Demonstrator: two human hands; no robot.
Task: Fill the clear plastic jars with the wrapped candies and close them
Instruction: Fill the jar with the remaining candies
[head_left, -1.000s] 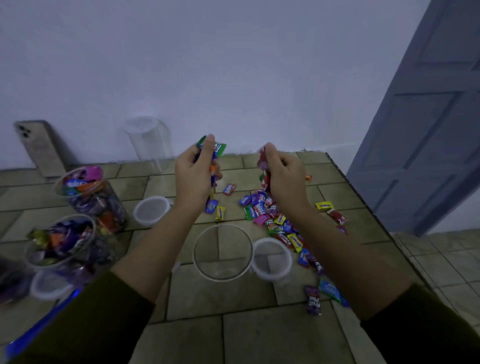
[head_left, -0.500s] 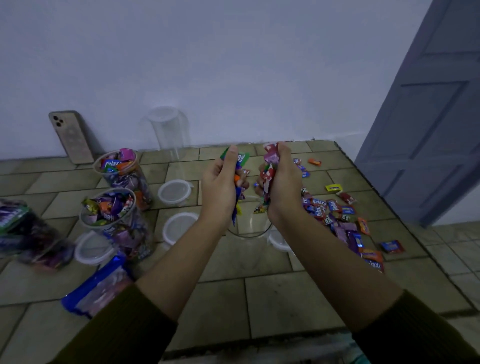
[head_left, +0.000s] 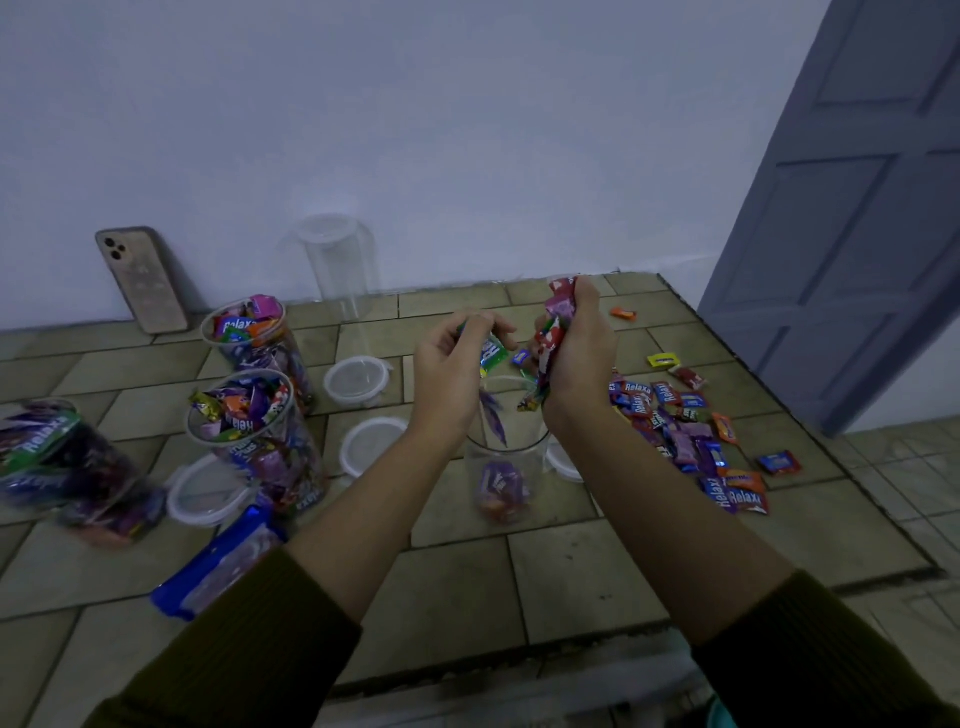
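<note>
A clear plastic jar (head_left: 506, 467) stands upright between my wrists, with a few wrapped candies at its bottom and more falling in. Above its mouth, my left hand (head_left: 457, 369) has its fingers loosening round a green candy (head_left: 492, 354). My right hand (head_left: 579, 348) grips a bunch of red and pink candies (head_left: 556, 327) over the jar's right rim. Loose candies (head_left: 680, 431) lie scattered on the tiled top to the right. Three filled jars without lids (head_left: 262, 441) (head_left: 254, 338) (head_left: 62, 467) stand at the left.
Several white lids (head_left: 358, 382) (head_left: 371, 447) (head_left: 202, 493) lie between the jars. An empty clear jar (head_left: 337, 265) and a phone (head_left: 143, 280) stand against the wall. A blue candy bag (head_left: 223, 561) lies front left. The counter's edge runs along the right, beside a grey door (head_left: 857, 208).
Both hands came together over the empty jar with their candies. My left hand has loosened and candies now drop into the jar. The view shifted right.
</note>
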